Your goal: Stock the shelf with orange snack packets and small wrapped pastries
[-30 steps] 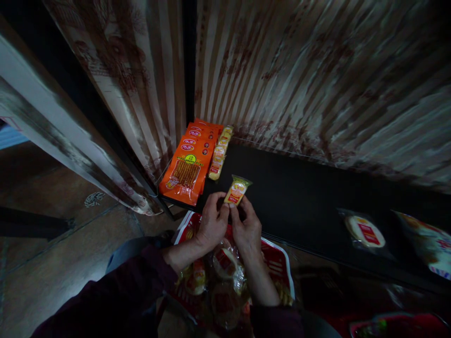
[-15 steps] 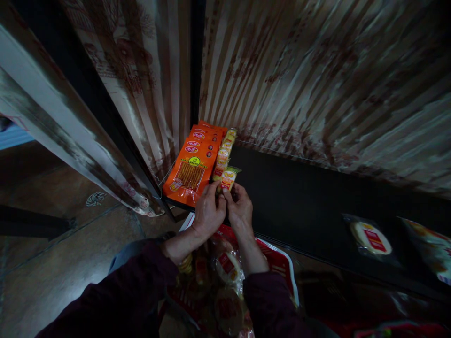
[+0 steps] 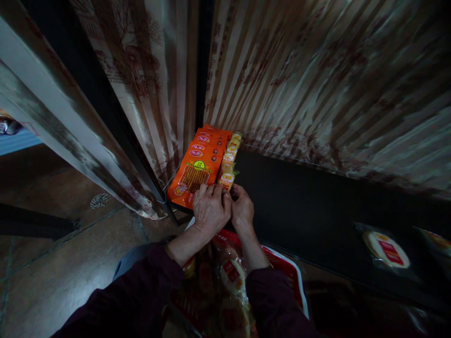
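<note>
A small yellow-and-white snack packet lies at the front end of a row of similar packets on the black shelf. My left hand is closed at the packet's near left edge, its fingers also over the corner of an orange snack bag. My right hand has its fingers closed at the packet's near right edge. The packet's lower part is hidden behind my fingers. Several orange bags lie overlapped along the left side of the row.
Below my forearms is a red basket with a white rim, holding several wrapped round packs. Another wrapped round pack lies on the shelf to the right. Printed curtains hang behind; a dark post stands left.
The packet has gone from raised in my fingers to lower, in line with the row. My left hand has turned more palm-down over it. The view has shifted slightly.
</note>
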A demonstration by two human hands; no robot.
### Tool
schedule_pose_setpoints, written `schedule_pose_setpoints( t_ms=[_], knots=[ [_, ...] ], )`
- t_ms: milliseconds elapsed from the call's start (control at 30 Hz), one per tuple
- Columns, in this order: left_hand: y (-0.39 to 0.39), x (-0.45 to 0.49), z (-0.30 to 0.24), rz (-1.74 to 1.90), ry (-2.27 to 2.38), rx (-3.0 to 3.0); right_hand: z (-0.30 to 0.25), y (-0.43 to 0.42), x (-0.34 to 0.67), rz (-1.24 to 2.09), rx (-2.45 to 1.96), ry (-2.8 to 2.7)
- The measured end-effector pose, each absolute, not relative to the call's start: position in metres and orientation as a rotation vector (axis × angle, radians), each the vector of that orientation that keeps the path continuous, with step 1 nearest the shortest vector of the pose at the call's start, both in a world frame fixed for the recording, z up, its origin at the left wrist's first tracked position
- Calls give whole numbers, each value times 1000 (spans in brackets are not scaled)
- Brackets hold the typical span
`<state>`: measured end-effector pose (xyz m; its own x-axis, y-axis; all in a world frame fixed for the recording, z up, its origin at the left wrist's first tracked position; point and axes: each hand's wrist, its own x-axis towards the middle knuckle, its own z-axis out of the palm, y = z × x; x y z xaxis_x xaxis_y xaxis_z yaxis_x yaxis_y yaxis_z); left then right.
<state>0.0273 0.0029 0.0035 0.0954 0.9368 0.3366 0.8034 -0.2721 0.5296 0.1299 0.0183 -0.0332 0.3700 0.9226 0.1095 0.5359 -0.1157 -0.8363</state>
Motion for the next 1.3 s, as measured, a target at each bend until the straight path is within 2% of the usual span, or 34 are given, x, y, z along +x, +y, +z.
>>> schedule_pose_setpoints(
  t_ms=[333,800,1300],
  knots=[
    [7,30,2,887,1736,2197,-40,26,132,398,-1793,-1324],
    [15,30,-1,826,1668,2227,-38,30,132,396,-1851,-1406],
    [15,34,-13,663,1724,2433,-39,39,140,510,-1660,-1407]
  ],
)
